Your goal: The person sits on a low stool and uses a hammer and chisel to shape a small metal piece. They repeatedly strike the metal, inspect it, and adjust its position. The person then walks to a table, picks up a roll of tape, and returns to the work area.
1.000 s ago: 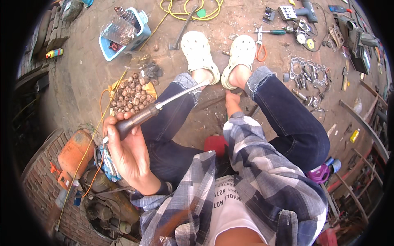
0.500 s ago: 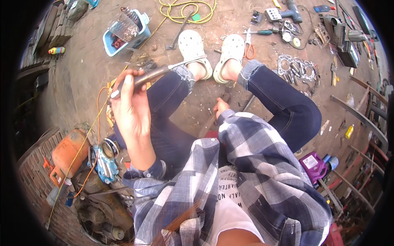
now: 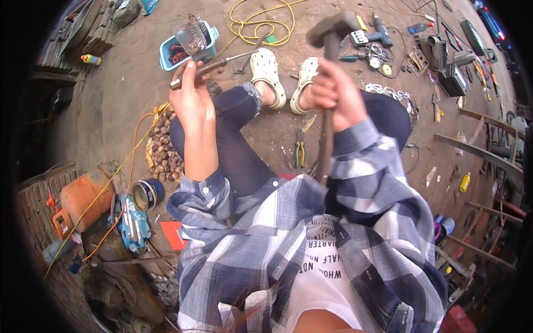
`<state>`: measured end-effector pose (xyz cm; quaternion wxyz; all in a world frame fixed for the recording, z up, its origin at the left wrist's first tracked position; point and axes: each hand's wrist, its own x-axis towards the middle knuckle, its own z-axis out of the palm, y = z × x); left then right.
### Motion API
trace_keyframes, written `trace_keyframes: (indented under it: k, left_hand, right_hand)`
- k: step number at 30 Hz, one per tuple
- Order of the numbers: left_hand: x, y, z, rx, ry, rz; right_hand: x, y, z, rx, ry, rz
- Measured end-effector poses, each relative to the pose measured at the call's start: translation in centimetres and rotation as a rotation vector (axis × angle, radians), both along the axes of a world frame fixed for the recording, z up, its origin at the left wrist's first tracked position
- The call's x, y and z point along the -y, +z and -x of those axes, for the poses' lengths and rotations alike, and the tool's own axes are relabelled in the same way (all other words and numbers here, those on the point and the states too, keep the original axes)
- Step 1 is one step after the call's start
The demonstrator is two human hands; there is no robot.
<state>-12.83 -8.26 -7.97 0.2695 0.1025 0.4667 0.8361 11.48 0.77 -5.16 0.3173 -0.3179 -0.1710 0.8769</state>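
Note:
My left hand (image 3: pixel 193 105) is closed around the dark handle of a screwdriver (image 3: pixel 213 67), held up over my left knee. Its metal shaft points right, toward my left shoe, and a pale metal cap shows at the handle's butt. Raised over my right leg, my right hand (image 3: pixel 340 95) grips a hammer (image 3: pixel 326 139) by its long wooden handle. The dark hammer head is up at the far end, past my right shoe, and the handle's lower end reaches down near my shirt. The two tools are apart.
Pliers (image 3: pixel 300 149) lie on the ground between my legs. Left of my knee is a heap of round brown nuts (image 3: pixel 165 149). A blue basket (image 3: pixel 166 57) and a coiled yellow hose (image 3: pixel 261 25) lie ahead. A cordless drill (image 3: pixel 382 32) and metal parts lie right.
My right hand has risen from low between my knees, lifting the hammer up and to the right. My left hand has shifted slightly right and up with the screwdriver. The pliers and nuts now show.

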Motion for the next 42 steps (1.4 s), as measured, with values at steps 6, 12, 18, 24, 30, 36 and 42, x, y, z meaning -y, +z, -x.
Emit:
trace_keyframes:
  k: [6, 12, 18, 24, 30, 36, 42]
  left_hand:
    - [-1.6, 2.5, 0.0, 0.003, -0.015, -0.135]
    - [-5.3, 1.6, 0.0, 0.029, -0.095, -0.094]
    - [-3.0, -0.5, 1.8, 0.071, -0.118, 0.083]
    - [-0.2, -0.2, 3.2, 0.128, -0.002, 0.257]
    - [-0.8, 1.0, 1.2, 0.152, -0.099, 0.250]
    - [-0.6, 1.8, -0.1, 0.312, -0.111, 0.167]
    - [-1.5, 1.2, -0.2, 0.266, -0.136, 0.178]
  right_hand:
    - [-6.9, 14.8, -4.8, -0.511, 0.311, -0.095]
    - [-16.3, 9.1, -9.6, 0.098, 0.231, -0.348]
    - [-20.6, -14.1, -11.4, 1.063, 0.165, -0.349]
    - [-16.8, -38.4, -14.0, 1.456, 0.452, -0.322]
    - [-13.2, -40.1, -16.4, 1.909, 0.500, -0.705]
    - [-15.2, -27.1, -2.8, 1.669, -0.226, -1.376]
    - [-15.1, -28.5, 5.9, 1.243, 0.770, -2.086]
